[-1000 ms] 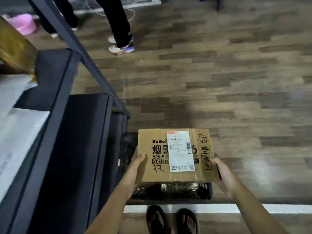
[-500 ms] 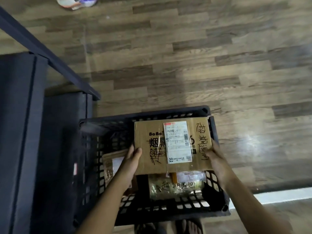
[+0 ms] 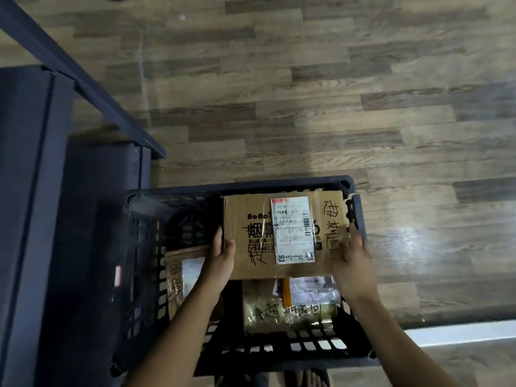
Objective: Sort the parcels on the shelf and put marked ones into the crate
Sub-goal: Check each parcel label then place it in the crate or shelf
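Observation:
A brown cardboard parcel (image 3: 251, 219) with a white shipping label and black handwritten marks sits low inside the dark slatted crate (image 3: 237, 188), at its far right corner. My left hand (image 3: 222, 256) grips the parcel's left edge, thumb on top. My right hand (image 3: 351, 256) holds its right edge, next to the crate's right wall. Below the parcel lie two other marked parcels: a brown one (image 3: 174, 277) at the left and a clear-wrapped one (image 3: 290, 311) with writing near the front.
The dark metal shelf frame (image 3: 83, 88) and its shelves (image 3: 25, 191) fill the left side. Wood-pattern floor (image 3: 335, 107) spreads beyond the crate. A white strip (image 3: 460, 335) runs along the floor at the right. My sandalled feet (image 3: 304, 378) show below the crate.
The parcel went from above the crate down into it, toward the far right corner. My view tilted down and closer, and another person's feet left the frame.

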### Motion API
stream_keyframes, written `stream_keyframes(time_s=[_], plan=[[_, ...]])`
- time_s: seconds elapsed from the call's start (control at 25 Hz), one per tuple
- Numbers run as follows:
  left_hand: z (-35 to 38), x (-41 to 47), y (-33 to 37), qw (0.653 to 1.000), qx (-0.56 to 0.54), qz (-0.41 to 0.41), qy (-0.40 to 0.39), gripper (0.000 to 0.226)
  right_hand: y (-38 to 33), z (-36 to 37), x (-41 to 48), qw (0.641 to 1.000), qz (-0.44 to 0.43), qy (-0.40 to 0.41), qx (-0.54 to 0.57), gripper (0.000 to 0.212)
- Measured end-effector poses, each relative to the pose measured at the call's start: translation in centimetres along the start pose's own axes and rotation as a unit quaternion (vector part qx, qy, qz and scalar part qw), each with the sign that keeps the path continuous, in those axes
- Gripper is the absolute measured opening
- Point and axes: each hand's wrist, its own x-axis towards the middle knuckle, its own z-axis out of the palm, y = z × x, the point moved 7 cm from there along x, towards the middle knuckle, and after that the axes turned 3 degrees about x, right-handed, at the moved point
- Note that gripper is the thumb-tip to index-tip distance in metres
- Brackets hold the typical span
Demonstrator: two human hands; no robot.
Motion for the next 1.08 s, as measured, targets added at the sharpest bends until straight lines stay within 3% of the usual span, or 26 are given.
stream_keyframes(time_s=[0.12, 0.28, 0.52, 0.68, 0.8, 1.08], plan=[[-2.3, -3.0, 0.8, 0.999, -0.038, 0.013, 0.025, 0.05, -4.1, -1.6, -2.6, 0.997, -0.03, 0.003, -0.067, 0.057], [-7.5, -10.0, 4.5, 0.997, -0.054, 0.033, 0.034, 0.05, -12.7, -4.4, -7.5, 0.993, -0.086, -0.035, -0.068, 0.057], [-21.2, -25.4, 11.9, 0.985, -0.104, 0.083, 0.109, 0.046, -29.2, -6.6, -18.3, 0.975, -0.147, -0.153, -0.063, 0.059], [-32.5, -37.5, 13.3, 0.96, -0.112, 0.125, 0.223, 0.048, -42.5, -6.6, -28.7, 0.942, -0.237, -0.234, -0.035, 0.059], [-40.4, -45.9, 12.6, 0.936, -0.138, 0.127, 0.299, 0.048, -49.9, -6.6, -37.8, 0.897, -0.336, -0.287, -0.014, 0.057], [-51.6, -60.1, 4.9, 0.887, -0.183, 0.112, 0.408, 0.05, -54.8, -6.1, -54.8, 0.821, -0.446, -0.353, -0.047, 0.052]])
